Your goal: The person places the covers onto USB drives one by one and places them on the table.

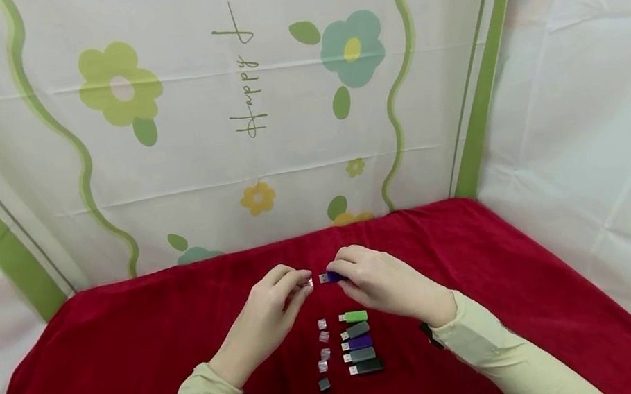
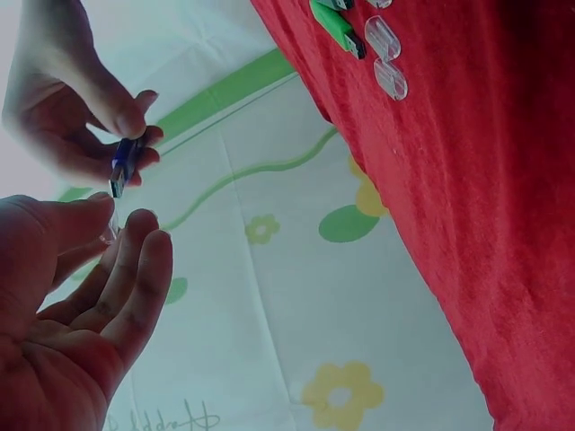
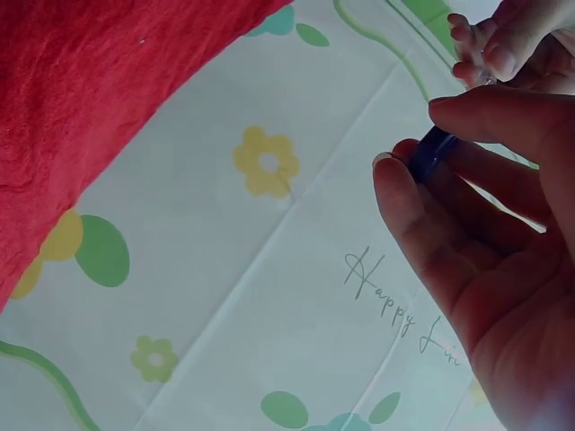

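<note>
Between thumb and fingers my right hand (image 1: 382, 281) pinches a blue USB stick (image 1: 332, 277), its metal plug pointing left. My left hand (image 1: 269, 311) pinches a small clear cap (image 1: 309, 283), mostly hidden by the fingertips. A short gap separates plug and cap in the head view. In the left wrist view the blue USB stick (image 2: 126, 162) sits just above the clear cap (image 2: 110, 230). The right wrist view shows the stick's blue body (image 3: 433, 153) between thumb and fingers.
Below the hands, on the red cloth (image 1: 131, 370), lies a column of USB sticks: green (image 1: 356, 316), grey (image 1: 357, 330), blue (image 1: 359, 343), another grey, and black (image 1: 369, 367). Left of them are several clear caps (image 1: 322, 325) and one dark cap (image 1: 324, 384). A patterned curtain (image 1: 206, 153) hangs behind.
</note>
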Action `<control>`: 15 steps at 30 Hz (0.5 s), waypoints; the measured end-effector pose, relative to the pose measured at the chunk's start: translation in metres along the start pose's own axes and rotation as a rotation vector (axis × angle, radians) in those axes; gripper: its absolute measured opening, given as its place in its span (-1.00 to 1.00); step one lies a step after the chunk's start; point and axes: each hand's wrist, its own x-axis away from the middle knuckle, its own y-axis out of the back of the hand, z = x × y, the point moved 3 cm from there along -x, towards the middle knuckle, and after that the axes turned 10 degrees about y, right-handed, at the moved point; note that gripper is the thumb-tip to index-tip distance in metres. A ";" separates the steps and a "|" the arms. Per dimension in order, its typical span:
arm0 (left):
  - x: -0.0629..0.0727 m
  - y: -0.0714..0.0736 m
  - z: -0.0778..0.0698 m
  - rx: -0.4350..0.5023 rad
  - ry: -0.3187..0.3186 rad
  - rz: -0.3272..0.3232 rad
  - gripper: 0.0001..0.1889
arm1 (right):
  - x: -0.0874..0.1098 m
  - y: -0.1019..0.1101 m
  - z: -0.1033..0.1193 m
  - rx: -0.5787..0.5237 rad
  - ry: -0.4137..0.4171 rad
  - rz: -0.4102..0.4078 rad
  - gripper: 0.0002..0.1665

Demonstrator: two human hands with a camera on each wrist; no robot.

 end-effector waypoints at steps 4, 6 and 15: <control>0.001 -0.003 0.000 0.012 0.000 -0.009 -0.73 | -0.001 -0.001 0.001 0.002 0.005 -0.003 -0.75; 0.000 -0.004 0.000 0.017 -0.006 -0.014 -0.73 | -0.001 -0.001 0.001 0.002 0.003 0.000 -0.75; 0.001 -0.006 -0.003 0.017 -0.033 -0.005 -0.73 | -0.002 -0.002 0.005 -0.006 0.024 0.002 -0.74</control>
